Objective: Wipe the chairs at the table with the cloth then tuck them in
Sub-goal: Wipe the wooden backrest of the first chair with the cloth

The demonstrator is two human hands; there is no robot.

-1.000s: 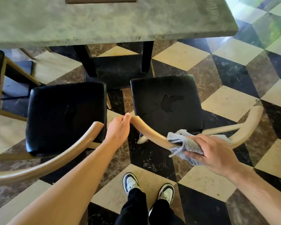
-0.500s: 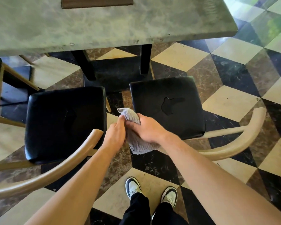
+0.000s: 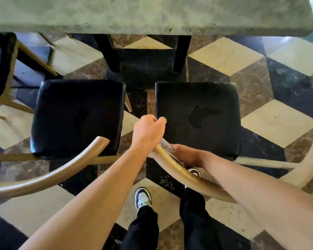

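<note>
Since 0.5 s ago: right hand has dropped below the curved wooden back rail of the right chair; left hand has shifted up to the rail's end. Left chair: black seat, pulled out from the surface. Left hand: grip closed around the rail tip. Cloth: grey, bunched against the rail just below the left hand, held in the right hand's closed grip. Right chair seat carries a dark wet patch
</note>
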